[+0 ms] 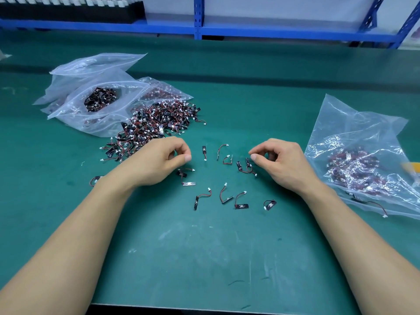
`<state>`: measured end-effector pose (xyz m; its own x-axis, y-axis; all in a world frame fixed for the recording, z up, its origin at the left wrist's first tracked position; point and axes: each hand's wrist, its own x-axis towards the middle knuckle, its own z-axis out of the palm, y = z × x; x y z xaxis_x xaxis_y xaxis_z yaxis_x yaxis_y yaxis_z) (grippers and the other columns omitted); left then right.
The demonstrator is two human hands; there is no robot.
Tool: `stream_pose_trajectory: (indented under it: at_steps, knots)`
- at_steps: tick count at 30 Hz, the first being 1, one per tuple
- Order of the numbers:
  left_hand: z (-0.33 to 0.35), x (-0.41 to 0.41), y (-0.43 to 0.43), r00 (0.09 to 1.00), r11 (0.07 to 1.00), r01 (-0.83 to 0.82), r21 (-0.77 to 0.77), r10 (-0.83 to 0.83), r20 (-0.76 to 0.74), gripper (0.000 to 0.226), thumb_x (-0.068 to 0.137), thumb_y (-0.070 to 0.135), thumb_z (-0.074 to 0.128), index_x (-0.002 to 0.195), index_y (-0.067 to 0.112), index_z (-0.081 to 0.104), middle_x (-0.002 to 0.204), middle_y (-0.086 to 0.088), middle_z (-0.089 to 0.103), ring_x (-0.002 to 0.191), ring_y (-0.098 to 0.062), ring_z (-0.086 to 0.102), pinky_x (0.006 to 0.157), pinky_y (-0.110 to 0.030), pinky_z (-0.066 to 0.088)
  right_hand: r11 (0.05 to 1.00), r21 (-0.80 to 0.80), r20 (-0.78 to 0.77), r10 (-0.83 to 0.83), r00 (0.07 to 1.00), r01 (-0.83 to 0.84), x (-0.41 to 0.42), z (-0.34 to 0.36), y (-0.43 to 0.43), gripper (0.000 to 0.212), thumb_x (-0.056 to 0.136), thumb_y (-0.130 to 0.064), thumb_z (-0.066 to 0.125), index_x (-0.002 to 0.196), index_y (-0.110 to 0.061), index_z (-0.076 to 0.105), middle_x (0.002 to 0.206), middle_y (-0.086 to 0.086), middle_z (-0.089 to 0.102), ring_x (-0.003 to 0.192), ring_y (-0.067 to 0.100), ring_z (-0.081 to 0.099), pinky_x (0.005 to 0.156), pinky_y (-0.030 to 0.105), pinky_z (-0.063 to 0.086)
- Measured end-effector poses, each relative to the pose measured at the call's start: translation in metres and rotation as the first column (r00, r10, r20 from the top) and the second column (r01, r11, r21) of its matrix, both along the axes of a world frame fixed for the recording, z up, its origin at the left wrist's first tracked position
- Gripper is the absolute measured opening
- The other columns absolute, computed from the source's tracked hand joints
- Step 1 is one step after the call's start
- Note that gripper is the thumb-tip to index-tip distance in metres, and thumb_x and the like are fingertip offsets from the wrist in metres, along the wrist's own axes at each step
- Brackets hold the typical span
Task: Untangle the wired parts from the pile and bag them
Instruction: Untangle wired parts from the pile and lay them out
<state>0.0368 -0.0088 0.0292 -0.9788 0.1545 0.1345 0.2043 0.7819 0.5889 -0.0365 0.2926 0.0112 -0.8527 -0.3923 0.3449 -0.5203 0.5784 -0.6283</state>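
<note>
Parts (269, 204), small black strips each with a red-and-black wire and a white plug, are found in three places on the green mat (204, 258): in a tangled pile (156, 123) at far left, loose between the hands, and inside bags. Eleven loose parts are counted between the hands, and a twelfth part (95, 179) is seen left of the left wrist. The pile is stretched from near left to far right. One strip (204, 152) beside the left thumb is laid near-to-far, plug at the near end; a second strip (241, 206) is laid left-to-right. At least three clear bags (68, 110) are heaped at far left, and a right bag (363, 137) is spread at right. The left hand (159, 162) and right hand (284, 164) are held curled, thumb toward forefinger; whether anything is pinched cannot be told.
</note>
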Motion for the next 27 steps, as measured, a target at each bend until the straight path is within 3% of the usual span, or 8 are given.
stream_pose_trajectory:
  at_steps: [2,4,7,10,13,19,24,27]
  knots:
    - [0.001,0.000,0.000,0.999,0.997,-0.046,0.055,0.047,-0.009,0.014,0.097,0.027,0.061,0.084,0.033,0.061,0.081,0.017,0.061,0.071,-0.017,0.054,0.070,-0.028,0.044,1.000,-0.005,-0.003,0.002,1.000,-0.002,0.000,0.000,0.000,0.008,0.088,-0.016,0.074,0.085,-0.024,0.077,0.067,-0.019,0.058,0.058,0.009,0.045,0.060,0.011,0.034]
    - [0.002,-0.001,-0.003,0.996,0.992,-0.091,0.083,0.091,0.007,0.018,0.096,0.019,0.060,0.087,0.034,0.064,0.081,0.019,0.063,0.074,-0.016,0.054,0.070,-0.024,0.043,1.000,-0.009,-0.005,-0.001,1.000,0.001,0.000,0.000,0.000,0.007,0.088,-0.017,0.074,0.086,-0.022,0.077,0.065,-0.022,0.058,0.057,0.008,0.044,0.060,0.011,0.035]
    - [0.008,0.002,-0.010,0.993,0.997,-0.066,0.036,0.062,0.102,0.037,0.081,0.001,0.063,0.091,0.037,0.068,0.086,0.022,0.066,0.069,-0.015,0.051,0.069,-0.027,0.045,1.000,0.001,-0.013,-0.004,1.000,0.004,0.001,0.001,0.000,0.006,0.088,-0.016,0.074,0.087,-0.022,0.077,0.066,-0.019,0.057,0.057,0.008,0.044,0.060,0.011,0.035]
    - [0.010,0.005,-0.013,0.990,0.997,0.019,-0.078,-0.008,0.144,0.032,0.078,0.012,0.075,0.095,0.039,0.072,0.092,0.019,0.065,0.076,-0.001,0.053,0.074,-0.020,0.044,1.000,0.011,-0.014,-0.001,1.000,0.001,0.002,0.001,-0.001,0.006,0.088,-0.016,0.074,0.087,-0.020,0.077,0.066,-0.018,0.057,0.057,0.008,0.045,0.060,0.010,0.035]
    - [0.008,0.006,-0.013,0.990,0.992,0.076,-0.104,-0.063,0.126,0.019,0.080,0.022,0.082,0.090,0.037,0.074,0.091,0.013,0.064,0.076,-0.002,0.053,0.075,-0.022,0.043,1.000,0.015,-0.007,-0.006,1.000,0.006,0.000,0.001,0.000,0.006,0.088,-0.017,0.074,0.087,-0.020,0.078,0.066,-0.023,0.058,0.057,0.007,0.045,0.061,0.011,0.035]
    - [0.008,0.005,-0.012,0.996,0.998,0.063,-0.003,-0.062,0.062,0.017,0.085,0.018,0.078,0.085,0.034,0.072,0.079,0.018,0.067,0.074,0.000,0.059,0.066,-0.012,0.040,1.000,0.018,-0.008,-0.010,1.000,0.010,0.001,0.001,0.000,0.006,0.088,-0.016,0.074,0.087,-0.021,0.078,0.067,-0.017,0.057,0.057,0.008,0.045,0.060,0.011,0.035]
    - [0.008,0.004,-0.007,0.995,0.986,0.083,0.146,-0.089,0.037,0.022,0.085,0.009,0.077,0.092,0.029,0.072,0.084,0.011,0.072,0.077,-0.008,0.067,0.074,-0.018,0.052,1.000,0.015,-0.002,-0.012,1.000,0.013,0.001,0.000,0.000,0.006,0.088,-0.017,0.074,0.086,-0.022,0.078,0.067,-0.016,0.058,0.057,0.008,0.045,0.060,0.011,0.035]
    - [0.007,0.003,-0.009,0.996,0.985,0.066,0.160,-0.074,0.044,0.030,0.084,0.004,0.077,0.086,0.034,0.072,0.081,0.014,0.073,0.074,-0.008,0.070,0.071,-0.019,0.052,1.000,0.017,-0.003,-0.012,1.000,0.012,0.000,0.000,0.001,0.006,0.088,-0.018,0.074,0.086,-0.022,0.077,0.067,-0.015,0.058,0.058,0.008,0.045,0.060,0.011,0.034]
